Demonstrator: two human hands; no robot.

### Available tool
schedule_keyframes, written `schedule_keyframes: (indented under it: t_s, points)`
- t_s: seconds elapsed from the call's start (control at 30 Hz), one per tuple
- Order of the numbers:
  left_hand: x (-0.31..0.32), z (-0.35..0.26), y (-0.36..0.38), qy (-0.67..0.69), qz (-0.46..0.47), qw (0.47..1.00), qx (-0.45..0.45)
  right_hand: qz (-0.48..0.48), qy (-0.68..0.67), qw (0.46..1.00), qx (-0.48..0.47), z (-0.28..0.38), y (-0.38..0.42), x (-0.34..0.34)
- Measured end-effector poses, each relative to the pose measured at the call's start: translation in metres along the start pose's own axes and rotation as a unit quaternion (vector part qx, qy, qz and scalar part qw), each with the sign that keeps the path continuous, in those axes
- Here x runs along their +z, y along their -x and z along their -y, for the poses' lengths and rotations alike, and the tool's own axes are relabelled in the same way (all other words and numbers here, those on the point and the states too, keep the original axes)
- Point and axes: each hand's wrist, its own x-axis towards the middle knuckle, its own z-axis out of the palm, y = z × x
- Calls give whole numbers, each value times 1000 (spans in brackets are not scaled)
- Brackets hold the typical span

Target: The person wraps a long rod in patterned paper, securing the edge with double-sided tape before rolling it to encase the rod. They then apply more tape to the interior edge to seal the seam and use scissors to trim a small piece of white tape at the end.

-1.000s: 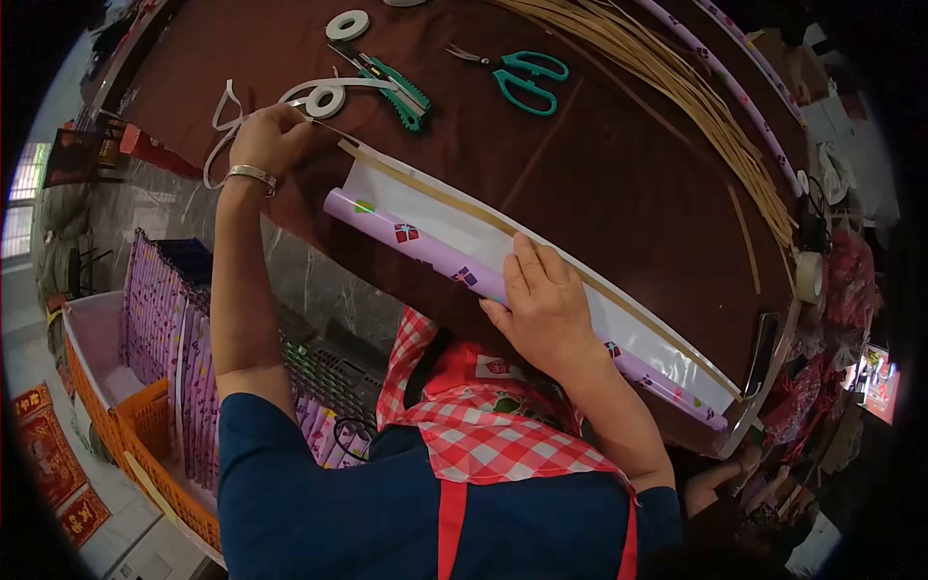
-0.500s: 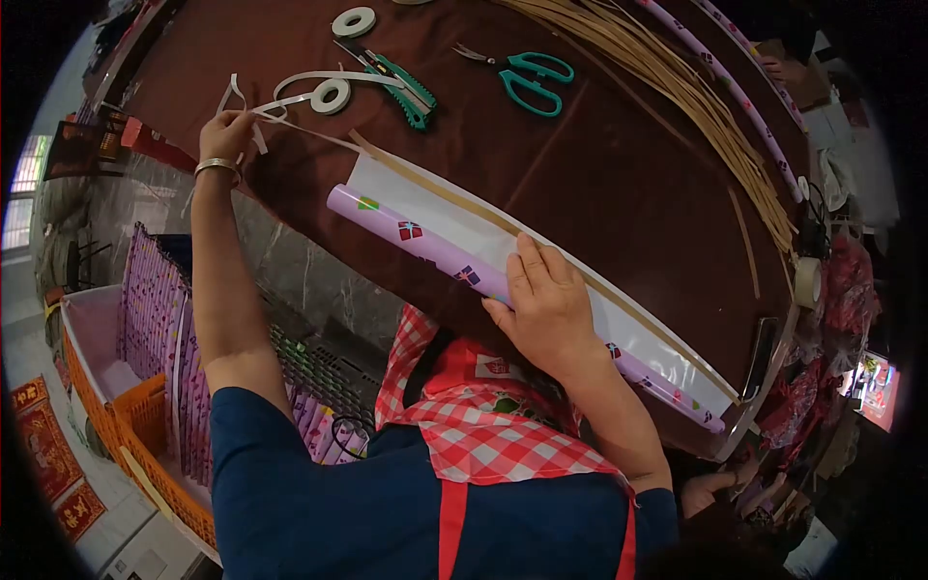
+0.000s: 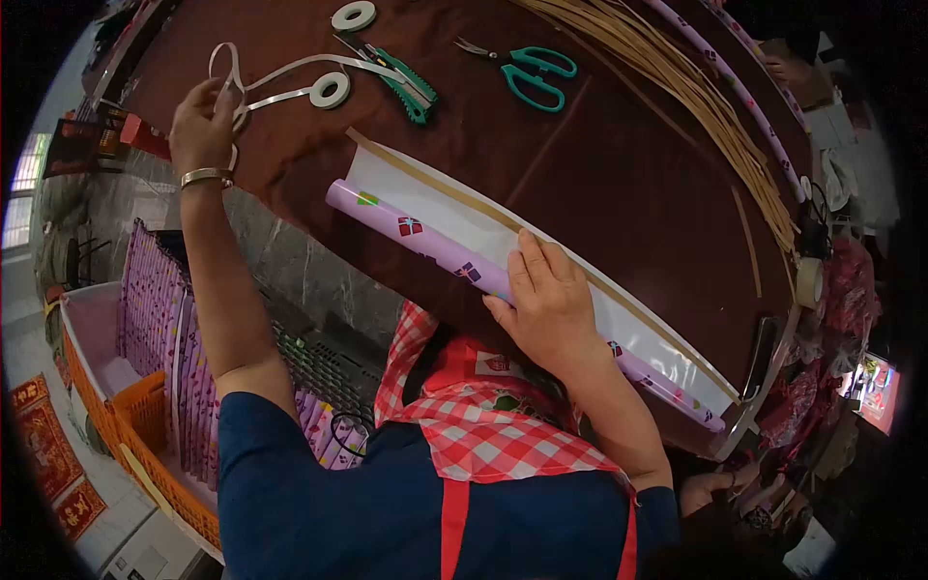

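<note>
My left hand (image 3: 203, 130) is raised over the far left edge of the table, its fingers closed around a thin strip of white tape (image 3: 225, 60). The strip loops up from my fingers and trails right toward a small roll of tape (image 3: 330, 91) and a green box cutter (image 3: 406, 87). My right hand (image 3: 551, 304) lies flat with fingers stretched across a partly rolled sheet of purple patterned wrapping paper (image 3: 387, 218). Its white inner side (image 3: 425, 205) faces up, with a tan strip (image 3: 454, 204) running along the far edge.
Teal-handled scissors (image 3: 536, 77) and another tape roll (image 3: 354, 16) lie farther back. A bundle of long tan strips (image 3: 677, 87) curves along the right, beside finished purple tubes (image 3: 739, 92). At lower left stands an orange crate (image 3: 145, 425) with many purple tubes. Another person's hand (image 3: 788, 68) shows far right.
My left hand has moved left and slightly down with the tape. The strip that stretched from it to the paper's corner no longer reaches there. My right hand stays on the paper.
</note>
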Motion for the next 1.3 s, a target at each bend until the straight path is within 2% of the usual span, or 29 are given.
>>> schedule_keyframes:
  t_s: [0.1, 0.17, 0.2, 0.3, 0.43, 0.5, 0.53, 0.6, 0.7, 0.83, 1.0, 1.23, 1.3]
  points:
    - [11, -16, 11, 96, 168, 981, 11, 1, -10, 1000, 13, 1, 0, -1]
    - [12, -48, 37, 223, 310, 924, -9, -1, -10, 1000, 15, 1, 0, -1]
    - [14, -59, 44, 179, 349, 919, 49, -3, -11, 1000, 15, 1, 0, 0]
    - [21, -83, 68, 168, 375, 911, -29, -2, -11, 1000, 13, 1, 1, 0]
    - [42, -66, 76, 203, 337, 919, 3, 7, -12, 1000, 14, 0, 1, -1]
    - [39, -71, 85, 316, 275, 905, -75, 3, -16, 1000, 13, 0, 1, 1]
    - [39, -73, 90, 315, 276, 905, -75, 2, -18, 1000, 14, 0, 2, 0]
    - [41, -76, 99, 446, 239, 854, -119, 8, -16, 1000, 17, 0, 2, 0]
    - [44, -73, 109, 414, 222, 876, -110, 3, -18, 1000, 10, -1, 1, 0]
    - [55, -66, 113, 417, 225, 874, -110, 3, -12, 1000, 12, 0, 2, 0]
    - [65, -63, 114, 294, 193, 933, -73, 4, -15, 1000, 12, 0, 1, -1]
    - [73, -59, 114, 324, 164, 928, -84, 4, -14, 1000, 8, -1, 1, -2]
    - [69, -64, 114, 265, 159, 948, -72, 14, -14, 1000, 13, -1, 2, -1]
